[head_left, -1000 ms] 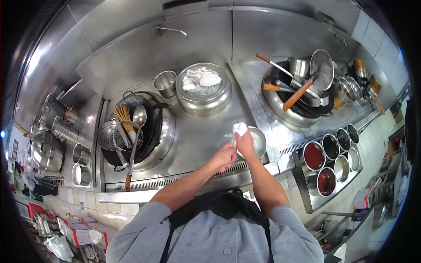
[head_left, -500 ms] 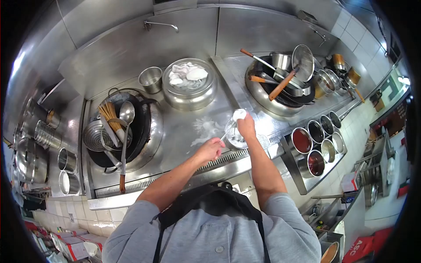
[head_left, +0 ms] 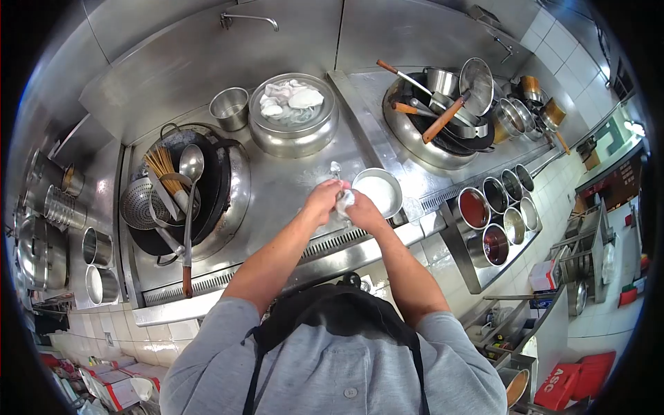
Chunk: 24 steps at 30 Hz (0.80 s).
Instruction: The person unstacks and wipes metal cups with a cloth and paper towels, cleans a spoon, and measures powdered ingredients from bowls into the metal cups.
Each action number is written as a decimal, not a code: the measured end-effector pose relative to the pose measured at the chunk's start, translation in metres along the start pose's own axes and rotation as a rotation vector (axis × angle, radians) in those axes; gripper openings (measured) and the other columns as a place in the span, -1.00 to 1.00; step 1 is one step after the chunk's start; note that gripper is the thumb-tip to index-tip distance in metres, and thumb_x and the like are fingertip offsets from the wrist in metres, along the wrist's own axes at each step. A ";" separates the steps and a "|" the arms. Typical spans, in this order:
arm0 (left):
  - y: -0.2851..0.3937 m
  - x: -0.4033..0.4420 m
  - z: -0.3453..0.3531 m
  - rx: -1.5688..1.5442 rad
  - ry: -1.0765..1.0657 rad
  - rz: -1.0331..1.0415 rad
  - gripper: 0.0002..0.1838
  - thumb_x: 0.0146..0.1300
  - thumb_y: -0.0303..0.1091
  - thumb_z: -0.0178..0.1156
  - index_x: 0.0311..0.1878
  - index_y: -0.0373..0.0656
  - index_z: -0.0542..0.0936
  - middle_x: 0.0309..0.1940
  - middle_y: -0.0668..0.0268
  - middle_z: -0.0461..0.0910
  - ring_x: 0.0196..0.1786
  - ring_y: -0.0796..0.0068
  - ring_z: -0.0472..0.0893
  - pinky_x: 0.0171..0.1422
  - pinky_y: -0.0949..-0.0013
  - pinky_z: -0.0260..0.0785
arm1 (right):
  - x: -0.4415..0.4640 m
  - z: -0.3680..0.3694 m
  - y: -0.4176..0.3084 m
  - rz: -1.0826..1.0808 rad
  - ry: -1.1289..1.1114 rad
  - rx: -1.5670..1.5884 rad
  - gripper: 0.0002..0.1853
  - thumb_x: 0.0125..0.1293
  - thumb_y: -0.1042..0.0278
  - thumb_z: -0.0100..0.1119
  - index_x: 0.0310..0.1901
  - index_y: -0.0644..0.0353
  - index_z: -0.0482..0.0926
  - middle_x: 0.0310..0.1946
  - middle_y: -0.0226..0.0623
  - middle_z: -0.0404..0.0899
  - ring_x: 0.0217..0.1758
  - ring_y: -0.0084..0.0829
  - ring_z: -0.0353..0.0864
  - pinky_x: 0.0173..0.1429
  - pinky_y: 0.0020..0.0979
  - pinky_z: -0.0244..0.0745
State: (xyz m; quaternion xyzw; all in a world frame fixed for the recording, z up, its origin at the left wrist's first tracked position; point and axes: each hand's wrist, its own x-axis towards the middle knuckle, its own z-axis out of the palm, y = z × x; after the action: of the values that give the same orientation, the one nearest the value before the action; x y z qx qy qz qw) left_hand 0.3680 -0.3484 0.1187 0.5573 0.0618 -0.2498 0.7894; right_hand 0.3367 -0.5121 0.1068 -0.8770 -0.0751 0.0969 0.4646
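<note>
Over the steel counter, my two hands are close together in front of a round metal pot (head_left: 395, 182) that contains a white substance. My left hand (head_left: 322, 200) is closed on a thin metal spoon (head_left: 336, 169), whose end points away from me and looks coated in white. A bunched white cloth (head_left: 344, 202) is gripped by my right hand (head_left: 364, 213), against the spoon's handle near my left fingers. The fingers partly hide both the handle and the cloth. Just right of the pot lies a crumpled clear piece (head_left: 413, 209), too unclear to name.
At left, a wok (head_left: 223, 181) holds a ladle (head_left: 191, 163), a bamboo brush and a strainer. Behind stands a covered burner (head_left: 294, 142) with wet white cloths on top, beside an empty steel pot (head_left: 229, 108). Stacked pans (head_left: 459, 149) and sauce pots (head_left: 474, 207) are at right.
My right hand has moved from above the pot down and left to meet my left hand. The spoon has come out of the pot and now points away from me.
</note>
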 end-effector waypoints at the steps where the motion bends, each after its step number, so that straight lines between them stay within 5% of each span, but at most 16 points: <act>1: -0.024 0.027 -0.010 -0.215 0.026 -0.052 -0.76 0.63 -0.12 0.07 -0.01 -0.03 0.62 -0.11 0.34 0.65 -0.02 0.40 0.63 0.06 0.06 0.55 | -0.006 -0.003 -0.002 0.022 -0.004 -0.051 -0.53 0.24 0.45 0.10 0.20 0.35 0.56 -0.02 0.05 0.73 0.10 -0.05 0.70 0.28 -0.15 0.51; 3: -0.005 0.025 -0.006 -0.459 0.230 -0.134 -0.81 0.65 -0.27 0.00 -0.11 -0.04 0.58 -0.16 0.25 0.64 -0.07 0.26 0.68 0.08 -0.09 0.61 | -0.019 -0.009 -0.015 0.026 -0.042 -0.147 -0.50 0.22 0.41 0.15 0.22 0.36 0.56 0.02 0.18 0.70 0.16 0.11 0.67 0.32 -0.06 0.50; 6: 0.023 0.013 -0.034 -0.814 0.292 0.079 -0.87 0.60 -0.34 0.01 -0.12 -0.06 0.53 -0.20 0.25 0.60 -0.14 0.21 0.67 -0.01 -0.04 0.65 | -0.023 -0.013 0.005 0.062 -0.003 -0.194 -0.35 0.18 0.39 0.20 0.37 0.33 0.47 0.20 0.27 0.60 0.31 0.19 0.56 0.45 -0.03 0.43; 10: 0.015 0.022 -0.100 -0.658 0.362 0.099 -0.89 0.58 -0.34 0.10 0.02 -0.10 0.57 -0.19 0.24 0.62 -0.06 0.18 0.67 0.15 -0.12 0.62 | -0.021 -0.064 0.011 0.059 0.056 -0.460 -0.23 0.21 0.26 0.27 0.49 0.28 0.39 0.43 0.24 0.43 0.61 0.19 0.25 0.63 -0.09 0.26; 11: 0.012 0.013 -0.095 -0.577 0.354 0.054 -0.89 0.57 -0.35 0.12 0.04 -0.10 0.57 -0.19 0.25 0.62 -0.08 0.19 0.67 0.15 -0.11 0.62 | -0.023 -0.068 -0.020 0.234 0.070 -0.616 -0.18 0.23 0.16 0.32 0.51 0.27 0.36 0.44 0.21 0.43 0.64 0.18 0.20 0.63 -0.04 0.25; 14: 0.009 -0.001 -0.071 -0.481 0.306 0.002 -0.86 0.54 -0.38 0.13 0.06 -0.11 0.60 -0.21 0.28 0.63 -0.16 0.26 0.66 0.12 -0.04 0.63 | 0.015 -0.042 0.010 0.133 0.022 -0.489 -0.12 0.37 -0.07 0.30 0.59 0.21 0.23 0.49 0.19 0.38 0.64 0.08 0.25 0.55 0.16 0.29; 16: -0.007 -0.002 -0.055 -0.334 0.225 -0.030 -0.85 0.53 -0.39 0.11 0.03 -0.11 0.63 -0.24 0.31 0.65 -0.21 0.34 0.66 0.06 0.03 0.63 | 0.042 -0.014 0.034 -0.068 -0.116 -0.156 -0.18 0.46 -0.04 0.19 0.60 0.21 0.19 0.48 0.17 0.39 0.55 0.03 0.41 0.45 0.21 0.40; 18: -0.015 0.010 -0.051 -0.058 0.130 -0.029 -0.83 0.53 -0.39 0.07 -0.02 -0.10 0.65 -0.28 0.36 0.67 -0.25 0.43 0.65 -0.03 0.11 0.61 | 0.030 0.009 -0.065 0.457 -0.173 0.523 -0.39 0.55 0.18 -0.04 0.56 0.21 0.27 0.30 0.03 0.58 0.11 -0.17 0.72 0.08 -0.05 0.66; 21: -0.007 0.009 -0.055 0.089 0.069 -0.039 -0.79 0.52 -0.36 0.05 -0.02 -0.09 0.69 -0.32 0.38 0.69 -0.31 0.53 0.64 -0.21 0.29 0.53 | 0.074 0.063 0.027 0.397 -0.181 0.675 -0.47 0.54 0.30 -0.13 0.50 0.15 0.36 0.07 -0.17 0.71 -0.32 -0.43 0.63 -0.31 -0.32 0.60; 24: -0.001 -0.011 -0.073 0.339 0.166 0.039 -0.74 0.50 -0.37 0.08 0.11 -0.18 0.67 -0.28 0.38 0.68 -0.30 0.56 0.63 -0.21 0.38 0.51 | 0.077 0.060 0.015 0.343 -0.178 0.418 -0.55 0.53 0.36 -0.16 0.39 0.08 0.47 -0.14 -0.29 0.73 -0.44 -0.52 0.53 -0.46 -0.42 0.47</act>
State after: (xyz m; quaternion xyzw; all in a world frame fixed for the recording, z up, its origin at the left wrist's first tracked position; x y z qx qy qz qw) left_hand 0.3708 -0.2787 0.0947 0.7022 0.0731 -0.1945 0.6810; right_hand 0.3976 -0.4552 0.0536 -0.7502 0.0554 0.2642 0.6036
